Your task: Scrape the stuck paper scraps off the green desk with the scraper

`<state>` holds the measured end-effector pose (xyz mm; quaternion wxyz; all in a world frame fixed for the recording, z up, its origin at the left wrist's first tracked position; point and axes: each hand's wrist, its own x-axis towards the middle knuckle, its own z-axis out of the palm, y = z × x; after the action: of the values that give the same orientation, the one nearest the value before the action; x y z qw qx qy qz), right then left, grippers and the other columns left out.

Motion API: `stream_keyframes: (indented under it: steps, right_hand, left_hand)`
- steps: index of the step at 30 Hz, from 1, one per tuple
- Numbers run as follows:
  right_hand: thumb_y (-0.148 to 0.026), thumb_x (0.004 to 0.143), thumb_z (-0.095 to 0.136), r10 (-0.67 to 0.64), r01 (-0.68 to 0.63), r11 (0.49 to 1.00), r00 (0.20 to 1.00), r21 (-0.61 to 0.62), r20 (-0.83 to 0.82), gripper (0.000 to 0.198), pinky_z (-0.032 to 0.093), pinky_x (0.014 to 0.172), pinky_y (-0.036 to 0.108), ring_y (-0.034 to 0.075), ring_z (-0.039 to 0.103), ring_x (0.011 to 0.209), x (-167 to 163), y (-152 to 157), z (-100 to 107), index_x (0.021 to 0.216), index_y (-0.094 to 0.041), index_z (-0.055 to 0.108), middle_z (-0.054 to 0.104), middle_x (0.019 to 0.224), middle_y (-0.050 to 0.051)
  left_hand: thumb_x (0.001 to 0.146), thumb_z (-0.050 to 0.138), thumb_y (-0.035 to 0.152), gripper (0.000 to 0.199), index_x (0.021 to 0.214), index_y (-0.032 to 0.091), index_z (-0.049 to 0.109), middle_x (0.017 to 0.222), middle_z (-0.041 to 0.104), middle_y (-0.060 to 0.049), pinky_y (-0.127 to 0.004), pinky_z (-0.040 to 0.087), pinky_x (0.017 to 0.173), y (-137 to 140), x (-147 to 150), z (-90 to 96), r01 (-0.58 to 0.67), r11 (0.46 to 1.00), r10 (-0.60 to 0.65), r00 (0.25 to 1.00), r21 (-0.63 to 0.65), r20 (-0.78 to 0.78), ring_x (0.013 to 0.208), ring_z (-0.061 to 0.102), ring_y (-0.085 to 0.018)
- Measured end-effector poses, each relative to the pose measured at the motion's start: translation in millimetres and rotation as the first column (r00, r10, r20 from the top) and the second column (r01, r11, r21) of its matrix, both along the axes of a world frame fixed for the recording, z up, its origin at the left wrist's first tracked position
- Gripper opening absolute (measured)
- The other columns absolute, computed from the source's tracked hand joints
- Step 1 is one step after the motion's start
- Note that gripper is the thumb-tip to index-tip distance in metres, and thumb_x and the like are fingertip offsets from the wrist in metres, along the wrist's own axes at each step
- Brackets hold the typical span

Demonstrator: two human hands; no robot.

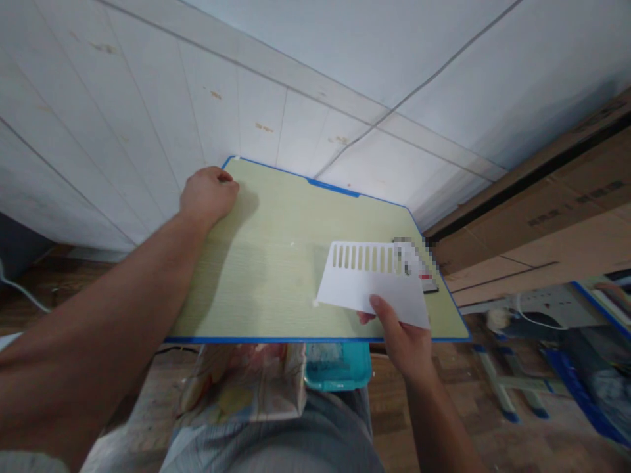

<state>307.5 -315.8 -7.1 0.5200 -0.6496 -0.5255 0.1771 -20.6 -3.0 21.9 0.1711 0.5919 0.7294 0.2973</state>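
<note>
My right hand (pixel 407 338) grips a flat white card (pixel 352 284) by its lower edge, thumb on top and fingers underneath. A row of several narrow slots runs along the card's upper part, and the desk's colour shows through them. The card is over the right half of a pale yellow-green desk top (pixel 276 263) with blue edging. By the far left corner of the desk, my left hand (pixel 211 195) is closed with its fingers curled in. What it holds, if anything, is hidden. Partly behind the card lies a dark-edged flat item (pixel 432 285), blurred by pixelation.
A white panelled wall (pixel 261 98) with a cable (pixel 424 82) stands behind the desk. Large cardboard boxes (pixel 537 223) lean at the right. Below the front edge are a turquoise bin (pixel 340 374) and a patterned bag (pixel 266 401). Another blue-edged desk (pixel 599 305) is far right.
</note>
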Motion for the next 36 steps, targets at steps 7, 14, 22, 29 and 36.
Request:
stream_keyframes:
  steps: [7, 14, 22, 29, 36]
  right_hand:
    - [-0.051, 0.112, 0.091, -0.021, 0.02, 0.999, 1.0, 0.048, 0.022, 0.04, 0.073, 0.071, 0.04, 0.03, 0.087, 0.075, 9.5, -13.7, 11.4, 0.079, -0.028, 0.088, 0.087, 0.076, 0.006]
    - [-0.053, 0.101, 0.101, -0.005, -0.002, 0.997, 0.997, -0.08, -0.081, 0.038, 0.077, 0.076, 0.044, 0.032, 0.085, 0.075, 41.4, -16.8, 19.5, 0.077, -0.029, 0.086, 0.087, 0.075, 0.005]
    - [-0.054, 0.096, 0.104, 0.038, -0.054, 0.99, 0.991, -0.13, -0.125, 0.035, 0.08, 0.091, 0.052, 0.036, 0.088, 0.077, 70.3, -11.2, 10.9, 0.077, -0.029, 0.089, 0.089, 0.072, 0.006]
    - [-0.058, 0.089, 0.107, 0.018, -0.048, 0.992, 0.967, -0.113, -0.253, 0.041, 0.075, 0.071, 0.05, 0.031, 0.075, 0.059, 59.3, -5.4, 4.4, 0.075, -0.03, 0.081, 0.077, 0.06, 0.002]
    - [-0.061, 0.098, 0.099, -0.011, -0.023, 0.994, 0.951, -0.107, -0.308, 0.04, 0.071, 0.061, 0.04, 0.028, 0.08, 0.063, 37.4, 19.0, -5.2, 0.084, -0.026, 0.086, 0.089, 0.078, 0.006]
  left_hand:
    - [0.117, 0.068, 0.034, 0.05, 0.159, 0.017, 0.09, 0.17, 0.086, -0.018, -0.056, 0.061, 0.139, -2.0, 0.2, 3.5, 0.002, 1.0, -0.001, 1.0, -0.021, 0.008, 0.16, 0.078, -0.04]
    - [0.116, 0.067, 0.033, 0.049, 0.157, 0.018, 0.09, 0.17, 0.086, -0.019, -0.055, 0.061, 0.139, -3.7, 1.0, 5.3, -0.005, 1.0, 0.005, 1.0, -0.024, 0.008, 0.16, 0.077, -0.04]
    - [0.117, 0.067, 0.032, 0.049, 0.158, 0.015, 0.09, 0.169, 0.086, -0.021, -0.055, 0.061, 0.138, -2.3, -0.2, 3.2, 0.013, 1.0, -0.014, 1.0, -0.018, -0.007, 0.158, 0.078, -0.04]
    - [0.117, 0.069, 0.031, 0.048, 0.157, 0.015, 0.091, 0.169, 0.086, -0.021, -0.059, 0.062, 0.138, -1.3, -0.7, 3.0, 0.006, 1.0, -0.006, 1.0, -0.011, 0.001, 0.159, 0.079, -0.042]
    - [0.117, 0.068, 0.033, 0.048, 0.156, 0.018, 0.09, 0.169, 0.086, -0.018, -0.055, 0.062, 0.138, -0.3, -1.0, 2.1, -0.001, 1.0, 0.001, 1.0, -0.024, -0.005, 0.16, 0.078, -0.04]
